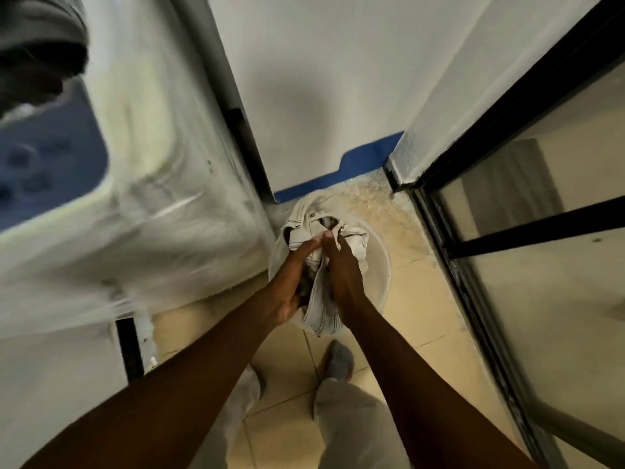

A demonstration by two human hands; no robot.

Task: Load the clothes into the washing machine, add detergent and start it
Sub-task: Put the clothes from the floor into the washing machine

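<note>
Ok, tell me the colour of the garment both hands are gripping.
Off-white garment with dark stitching, seen in the head view.

floor point(416, 296): I see pale yellow tile, gritty and speckled toward the wall corner | on it: white round basin point(380, 262) just beside the washing machine point(162, 211), which also stands on the tile | my two feet point(338, 360) planted near the basin's front | blue skirting point(365, 162) meets the floor behind
</note>
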